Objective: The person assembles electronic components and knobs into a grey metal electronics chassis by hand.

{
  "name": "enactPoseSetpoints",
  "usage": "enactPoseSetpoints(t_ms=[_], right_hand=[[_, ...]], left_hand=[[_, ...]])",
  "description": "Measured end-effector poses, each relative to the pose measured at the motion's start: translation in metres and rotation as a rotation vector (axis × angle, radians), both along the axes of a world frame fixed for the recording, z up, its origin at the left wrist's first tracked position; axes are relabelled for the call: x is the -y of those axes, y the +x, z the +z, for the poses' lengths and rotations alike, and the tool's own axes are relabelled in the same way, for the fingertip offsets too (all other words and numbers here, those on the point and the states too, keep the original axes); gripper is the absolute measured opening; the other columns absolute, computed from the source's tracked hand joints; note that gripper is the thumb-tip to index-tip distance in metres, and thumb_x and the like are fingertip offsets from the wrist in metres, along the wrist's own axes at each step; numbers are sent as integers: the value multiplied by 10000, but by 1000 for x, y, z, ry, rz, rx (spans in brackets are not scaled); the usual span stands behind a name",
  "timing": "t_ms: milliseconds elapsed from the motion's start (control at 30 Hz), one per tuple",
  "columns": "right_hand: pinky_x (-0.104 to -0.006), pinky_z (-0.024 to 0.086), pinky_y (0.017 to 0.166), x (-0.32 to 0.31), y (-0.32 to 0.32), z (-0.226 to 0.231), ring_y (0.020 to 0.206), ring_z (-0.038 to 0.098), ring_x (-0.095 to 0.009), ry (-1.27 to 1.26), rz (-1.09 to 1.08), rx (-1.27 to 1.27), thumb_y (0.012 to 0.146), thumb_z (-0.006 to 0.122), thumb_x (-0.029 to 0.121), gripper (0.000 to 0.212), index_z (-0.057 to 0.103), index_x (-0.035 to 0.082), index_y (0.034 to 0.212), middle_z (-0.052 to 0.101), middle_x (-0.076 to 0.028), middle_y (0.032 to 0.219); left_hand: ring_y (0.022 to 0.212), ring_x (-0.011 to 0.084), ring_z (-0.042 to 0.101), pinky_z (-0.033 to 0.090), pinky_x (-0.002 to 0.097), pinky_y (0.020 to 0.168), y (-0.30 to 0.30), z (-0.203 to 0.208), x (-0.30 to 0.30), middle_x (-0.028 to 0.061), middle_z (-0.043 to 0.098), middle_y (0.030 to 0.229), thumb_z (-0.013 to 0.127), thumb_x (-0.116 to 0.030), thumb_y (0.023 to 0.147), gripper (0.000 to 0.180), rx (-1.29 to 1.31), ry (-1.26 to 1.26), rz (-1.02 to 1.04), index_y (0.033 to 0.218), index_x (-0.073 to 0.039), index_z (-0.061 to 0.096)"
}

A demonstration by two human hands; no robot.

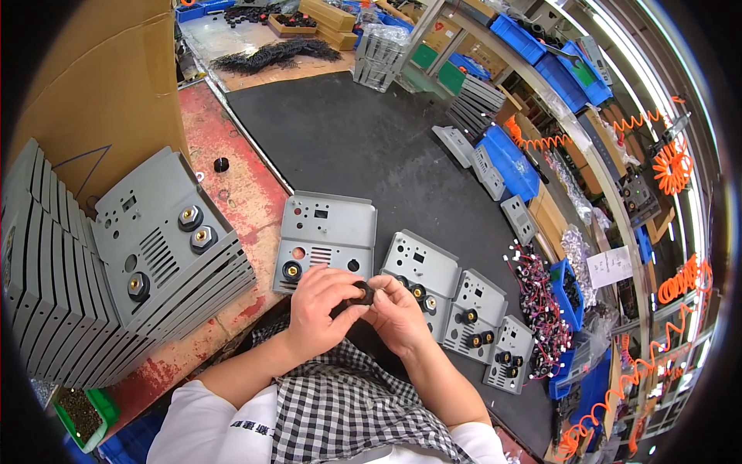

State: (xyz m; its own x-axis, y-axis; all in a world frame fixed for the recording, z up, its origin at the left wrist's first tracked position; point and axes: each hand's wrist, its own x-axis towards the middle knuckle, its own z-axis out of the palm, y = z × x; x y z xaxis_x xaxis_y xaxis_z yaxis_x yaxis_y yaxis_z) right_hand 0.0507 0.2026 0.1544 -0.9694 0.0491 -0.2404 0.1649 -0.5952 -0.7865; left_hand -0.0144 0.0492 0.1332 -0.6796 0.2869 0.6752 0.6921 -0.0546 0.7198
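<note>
Clearly both grasp; the left hand (321, 308) and right hand (399, 313) pinch a black fitting (368, 293) between them, lower centre of the frame; I'd keep it square and lightly gripped, not scraping the grey panel (340, 233) to its upper left.

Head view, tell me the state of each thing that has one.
Left hand, gripping
Right hand, pinching
Black round fitting, held in both hands
Grey panel by left hand, several holes open
Grey panels at left, stacked
Green bin, holding small parts
Orange coiled hose, hanging
</note>
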Motion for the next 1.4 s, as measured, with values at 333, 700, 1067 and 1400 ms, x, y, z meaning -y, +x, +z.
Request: enactPoseSetpoints(t_ms=[333,700,1067,1400], right_hand=[[-299,519,751,10,-6,23,873,628,-252,1467,-242,-630,697,764,88,340,608,13,989,600,-137,1005],[-307,499,571,11,-8,30,686,618,-233,1640,-89,-594,711,713,44,258,659,25,962,622,-104,807],[-379,463,875,-1,-18,37,986,597,-271,1542,-6,-525,621,769,84,546,587,51,1135,621,-127,1044],[-294,535,621,18,-7,38,722,642,-193,1629,130,-615,695,765,105,396,614,51,1057,601,-106,918]], left_hand=[[858,152,633,525,303,807,1,-8,8,87,656,911,616,-85,871,119,1288,461,-648,922,17,650],[870,173,635,507,317,841,8,-17,11,89,658,924,589,-82,884,95,1365,581,-680,918,-9,639],[861,197,635,514,320,811,14,-33,13,85,651,949,583,-81,873,106,1448,798,-835,953,-22,620],[882,185,628,486,344,869,17,-38,18,85,656,948,565,-71,888,95,1470,761,-823,949,-38,630]])
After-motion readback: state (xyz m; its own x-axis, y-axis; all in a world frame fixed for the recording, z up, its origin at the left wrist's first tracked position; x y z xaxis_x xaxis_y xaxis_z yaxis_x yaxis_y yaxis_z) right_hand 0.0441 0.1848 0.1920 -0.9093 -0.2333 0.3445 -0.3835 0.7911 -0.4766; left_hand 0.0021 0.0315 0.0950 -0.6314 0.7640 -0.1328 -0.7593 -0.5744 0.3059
